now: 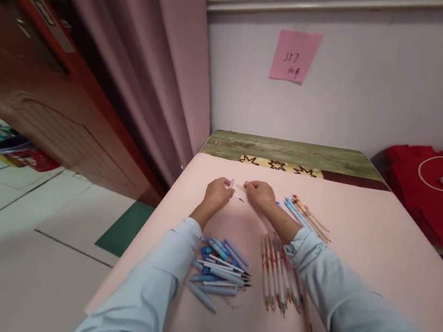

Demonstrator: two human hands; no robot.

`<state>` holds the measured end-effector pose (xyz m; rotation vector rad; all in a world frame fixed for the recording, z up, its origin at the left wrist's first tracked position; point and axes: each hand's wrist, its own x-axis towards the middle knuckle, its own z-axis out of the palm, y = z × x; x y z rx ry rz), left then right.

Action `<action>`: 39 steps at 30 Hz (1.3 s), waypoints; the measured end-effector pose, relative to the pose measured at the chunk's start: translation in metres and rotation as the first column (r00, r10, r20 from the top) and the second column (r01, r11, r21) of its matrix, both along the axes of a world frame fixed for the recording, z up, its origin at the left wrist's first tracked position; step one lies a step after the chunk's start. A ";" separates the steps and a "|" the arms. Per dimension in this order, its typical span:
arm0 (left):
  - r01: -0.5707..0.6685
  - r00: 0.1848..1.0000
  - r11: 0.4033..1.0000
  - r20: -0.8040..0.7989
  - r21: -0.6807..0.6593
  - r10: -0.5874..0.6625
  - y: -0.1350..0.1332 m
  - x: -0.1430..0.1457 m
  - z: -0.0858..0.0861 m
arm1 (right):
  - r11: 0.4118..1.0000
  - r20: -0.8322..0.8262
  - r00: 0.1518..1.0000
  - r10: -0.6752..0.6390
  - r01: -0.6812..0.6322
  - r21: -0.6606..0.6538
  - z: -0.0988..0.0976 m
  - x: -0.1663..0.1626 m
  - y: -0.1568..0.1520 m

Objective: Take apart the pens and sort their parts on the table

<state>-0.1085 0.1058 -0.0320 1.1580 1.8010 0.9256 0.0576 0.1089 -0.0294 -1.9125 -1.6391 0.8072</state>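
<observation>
Over the far half of the table, my left hand (217, 194) is closed in a pinch on a small whitish pen part (232, 183). A thin white pen refill (239, 197) with a dark tip shows just beside its fingers; I cannot tell which hand bears it. My right hand (261, 194) is closed too, pinching a pale, see-through piece (241, 188) too small to name. Between my forearms lies a heap of blue pen parts (224, 276) with white refills among them. Clear patterned pen barrels (278, 275) lie side by side near my right sleeve.
Several blue and orange pens (307, 216) lie beyond my right wrist on the pink-covered table (358, 251). A green patterned strip (289, 152) runs along the back edge by the wall. Red cloth (426, 200) is at right; a curtain (172, 44) and wooden door (68, 111) stand left.
</observation>
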 end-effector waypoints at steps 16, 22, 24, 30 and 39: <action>-0.113 0.984 0.957 0.100 -0.266 0.144 -0.022 -0.001 0.016 | 0.993 -0.077 0.991 0.108 -0.111 -0.038 0.018 0.035 -0.030; -0.102 0.980 0.977 0.150 -0.186 0.131 -0.057 -0.014 0.034 | 0.999 -0.044 0.999 0.027 -0.028 -0.025 0.040 0.115 -0.110; -0.115 0.978 0.983 0.157 -0.140 0.137 -0.076 -0.018 0.039 | 0.996 0.048 0.999 0.016 -0.011 -0.088 0.042 0.133 -0.143; -0.071 0.972 0.997 0.223 -0.020 0.074 -0.133 -0.014 0.051 | 0.966 0.274 0.957 0.091 -0.018 -0.256 0.041 0.136 -0.203; 0.054 0.975 0.992 0.211 0.112 -0.077 -0.179 0.023 0.073 | 0.962 0.298 0.955 -0.003 0.084 -0.259 0.044 0.128 -0.218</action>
